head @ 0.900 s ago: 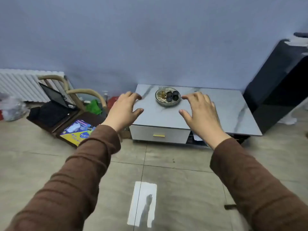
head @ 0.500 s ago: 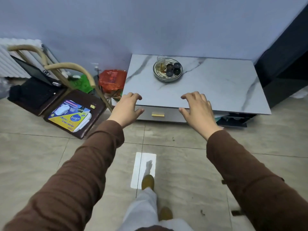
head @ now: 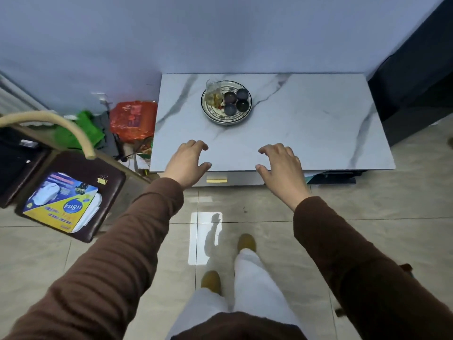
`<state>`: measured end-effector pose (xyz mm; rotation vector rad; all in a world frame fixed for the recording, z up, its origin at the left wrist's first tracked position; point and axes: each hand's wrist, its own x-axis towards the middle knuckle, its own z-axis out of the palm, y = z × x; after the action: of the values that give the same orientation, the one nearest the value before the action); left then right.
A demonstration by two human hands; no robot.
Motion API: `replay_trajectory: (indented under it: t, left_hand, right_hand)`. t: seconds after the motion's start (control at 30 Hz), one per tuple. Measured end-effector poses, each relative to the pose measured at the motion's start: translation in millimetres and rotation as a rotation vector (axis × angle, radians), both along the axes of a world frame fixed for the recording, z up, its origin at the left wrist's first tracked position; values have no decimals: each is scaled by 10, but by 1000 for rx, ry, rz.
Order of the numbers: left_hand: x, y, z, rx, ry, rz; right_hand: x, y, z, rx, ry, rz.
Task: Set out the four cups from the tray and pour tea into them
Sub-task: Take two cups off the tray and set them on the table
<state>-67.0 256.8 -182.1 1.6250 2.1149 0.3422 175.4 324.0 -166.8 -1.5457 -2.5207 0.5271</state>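
four small dark round cups point(head: 235, 101) sitting in round patterned metal tray point(head: 221, 119) beside clear glass tea pitcher point(head: 212, 94), far side of white marble-top table point(head: 306, 123). left hand point(head: 187, 164) and right hand point(head: 282, 165) spread wide, empty, over near edge, well apart from tray.

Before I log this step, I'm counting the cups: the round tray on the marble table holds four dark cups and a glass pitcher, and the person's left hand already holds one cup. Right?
Not quite. The head view shows the left hand empty, fingers spread near the front edge of the marble table. The right hand is empty too. All four dark cups sit in the round tray beside the glass pitcher.
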Motion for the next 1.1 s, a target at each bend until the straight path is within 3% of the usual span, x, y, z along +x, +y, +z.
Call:
replay_trajectory:
  t: [0.57, 0.8, 1.1]
  left_hand:
    - [-387, 2007, -915, -155, -81, 89]
    - [-454, 2861, -1492, -201, -109, 129]
    - [-373, 3586, -2280, -201, -149, 289]
  right_hand:
    - [-624, 2284, -792, -173, -42, 23]
    - [-916, 3068, -1357, -230, -79, 8]
    - [-1207, 3983, -2276, -238, -96, 141]
